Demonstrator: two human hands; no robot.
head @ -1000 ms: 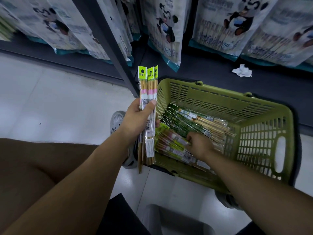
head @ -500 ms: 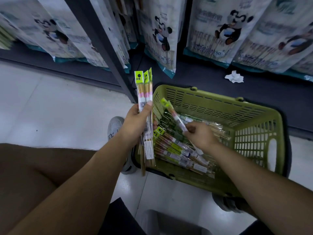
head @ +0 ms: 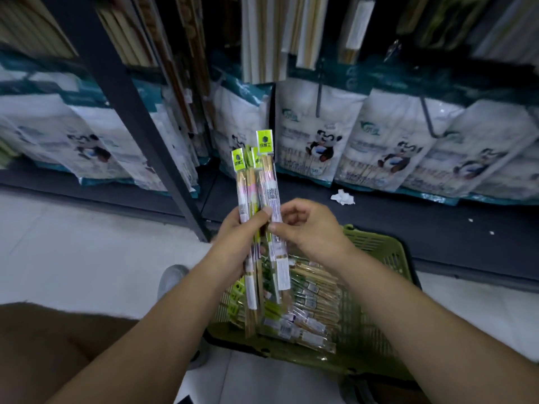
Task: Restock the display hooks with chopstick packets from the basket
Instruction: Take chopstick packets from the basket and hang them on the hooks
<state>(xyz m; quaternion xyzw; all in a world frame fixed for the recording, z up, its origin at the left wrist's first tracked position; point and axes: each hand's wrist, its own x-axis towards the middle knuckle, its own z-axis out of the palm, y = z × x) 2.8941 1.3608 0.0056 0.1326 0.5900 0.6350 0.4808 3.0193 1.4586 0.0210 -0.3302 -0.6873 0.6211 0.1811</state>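
My left hand (head: 233, 240) grips a bunch of chopstick packets (head: 248, 182) with bright green header cards, held upright above the basket. My right hand (head: 309, 225) pinches one more packet (head: 272, 199) against the right side of that bunch; its green header stands highest. The green plastic basket (head: 388, 258) sits on the floor below my hands, with several more packets (head: 306, 304) lying in it. Hanging chopstick packs (head: 262, 39) fill the display at the top of the view; the hooks themselves are hard to make out.
White panda-print bags (head: 318, 141) hang in a row along the low shelf behind the basket. A dark upright shelf post (head: 140, 121) runs diagonally on the left. A crumpled tissue (head: 342, 197) lies on the dark shelf base. My knee (head: 43, 351) and a grey shoe (head: 172, 279) are at lower left.
My right hand lifted one packet out of the basket and brought it up against the bunch in my left hand. My view tilted upward, showing more of the display.
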